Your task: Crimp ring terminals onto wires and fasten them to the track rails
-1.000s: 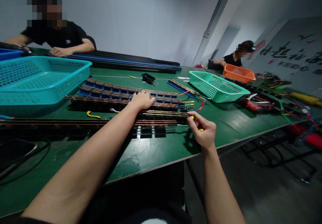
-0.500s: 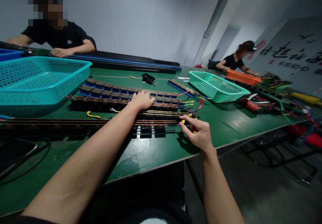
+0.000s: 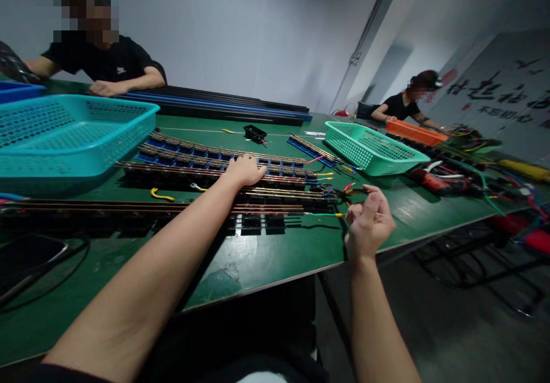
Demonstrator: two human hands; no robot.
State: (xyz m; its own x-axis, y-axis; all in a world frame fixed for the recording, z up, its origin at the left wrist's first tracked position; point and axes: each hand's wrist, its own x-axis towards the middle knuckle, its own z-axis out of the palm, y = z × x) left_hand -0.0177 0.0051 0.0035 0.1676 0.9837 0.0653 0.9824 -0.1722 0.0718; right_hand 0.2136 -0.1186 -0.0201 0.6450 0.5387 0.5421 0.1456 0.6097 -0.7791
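My left hand [image 3: 244, 171] lies over the rows of metal rails, fingers spread on the long rail strips [image 3: 283, 179] with blue and black bases. Just right of the strips' ends, my right hand [image 3: 372, 222] is closed around pliers [image 3: 344, 195], whose dark head points left; the fingers partly hide the handles. A green wire [image 3: 322, 214] with a yellow end runs from the nearest rail strip [image 3: 266, 208] towards my right hand. Whether the hand touches that end I cannot tell. A short red-tipped lead [image 3: 349, 187] shows beside the pliers.
A turquoise basket [image 3: 86, 165] stands left, a mint-green basket [image 3: 373, 156] right. A small black tray [image 3: 255, 133] and a loose yellow lead [image 3: 161, 195] lie on the green table [image 3: 227, 274]. Two people sit across, one behind an orange bin [image 3: 415, 132]. Tools and cables crowd the right.
My right hand has moved right, away from the rail ends, and turned, with the pliers still in it. The green wire with its yellow end now shows. My left hand stays on the rails.
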